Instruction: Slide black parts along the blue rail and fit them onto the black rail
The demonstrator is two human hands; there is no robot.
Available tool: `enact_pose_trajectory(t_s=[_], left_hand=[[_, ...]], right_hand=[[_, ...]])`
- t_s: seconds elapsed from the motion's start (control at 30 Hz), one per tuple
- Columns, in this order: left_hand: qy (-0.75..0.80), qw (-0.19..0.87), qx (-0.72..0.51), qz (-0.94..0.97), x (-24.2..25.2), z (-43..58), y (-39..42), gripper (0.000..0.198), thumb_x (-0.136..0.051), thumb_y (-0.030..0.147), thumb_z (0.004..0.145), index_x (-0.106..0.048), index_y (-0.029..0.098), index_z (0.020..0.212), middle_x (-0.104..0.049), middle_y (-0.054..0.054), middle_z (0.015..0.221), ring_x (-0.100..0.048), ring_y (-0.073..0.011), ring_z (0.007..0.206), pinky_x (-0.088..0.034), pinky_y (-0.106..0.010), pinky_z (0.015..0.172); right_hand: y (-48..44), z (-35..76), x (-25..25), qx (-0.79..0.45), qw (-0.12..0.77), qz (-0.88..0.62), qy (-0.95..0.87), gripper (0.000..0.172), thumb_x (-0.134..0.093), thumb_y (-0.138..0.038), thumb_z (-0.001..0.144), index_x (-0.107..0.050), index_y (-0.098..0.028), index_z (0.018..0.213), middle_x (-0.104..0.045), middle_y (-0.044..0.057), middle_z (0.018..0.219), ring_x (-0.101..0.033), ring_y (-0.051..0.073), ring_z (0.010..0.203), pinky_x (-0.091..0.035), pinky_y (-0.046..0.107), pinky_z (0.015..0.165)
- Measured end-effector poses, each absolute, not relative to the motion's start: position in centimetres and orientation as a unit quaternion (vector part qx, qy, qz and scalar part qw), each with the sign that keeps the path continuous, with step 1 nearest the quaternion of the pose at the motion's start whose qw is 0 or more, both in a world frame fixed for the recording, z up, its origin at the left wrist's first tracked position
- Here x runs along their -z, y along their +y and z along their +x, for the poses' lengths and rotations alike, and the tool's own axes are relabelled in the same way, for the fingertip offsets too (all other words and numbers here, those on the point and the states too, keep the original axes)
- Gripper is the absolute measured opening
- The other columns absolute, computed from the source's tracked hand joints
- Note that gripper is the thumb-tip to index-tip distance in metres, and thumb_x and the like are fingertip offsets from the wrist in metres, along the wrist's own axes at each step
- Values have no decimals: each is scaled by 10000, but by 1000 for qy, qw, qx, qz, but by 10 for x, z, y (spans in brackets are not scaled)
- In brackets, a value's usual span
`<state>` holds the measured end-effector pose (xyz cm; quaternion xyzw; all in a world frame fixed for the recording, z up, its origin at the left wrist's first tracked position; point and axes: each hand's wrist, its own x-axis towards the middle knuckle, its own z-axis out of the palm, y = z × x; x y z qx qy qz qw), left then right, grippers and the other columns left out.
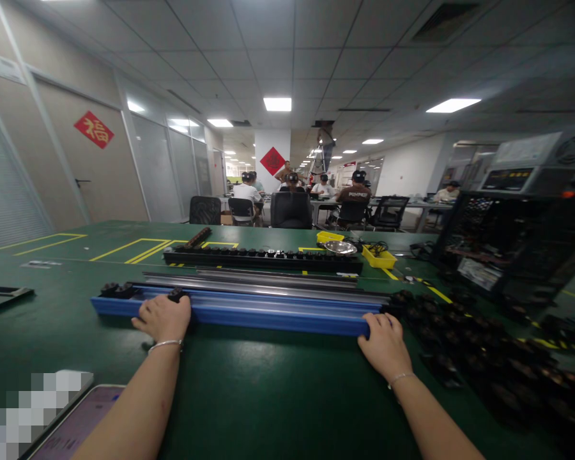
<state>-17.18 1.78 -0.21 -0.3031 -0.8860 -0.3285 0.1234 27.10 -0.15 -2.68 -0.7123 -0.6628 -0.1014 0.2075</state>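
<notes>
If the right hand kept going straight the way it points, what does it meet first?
The blue rail: the right hand already has its fingers on the right end. Past that, probably the silver strip lying behind, though depth is hard to judge.

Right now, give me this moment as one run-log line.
left hand: on small black part at blue rail | right hand: at rail's right end | dark parts pile: on green table, rightward
</notes>
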Motion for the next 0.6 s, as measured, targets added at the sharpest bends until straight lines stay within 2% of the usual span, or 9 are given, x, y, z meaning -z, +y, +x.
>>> enact_pose_trajectory(t_s=[0.6], left_hand=[[-892,108,310,-312,0,-175,18,522,-418,499,745,-588,110,1049,-554,-202,1144,-424,-336,1160,-285,-487,967]], right_hand=[[0,274,29,118,212,-700,-672,342,-448,-204,729,-591,-190,1039,-578,81,1065,-354,284,1148,-355,397,904]])
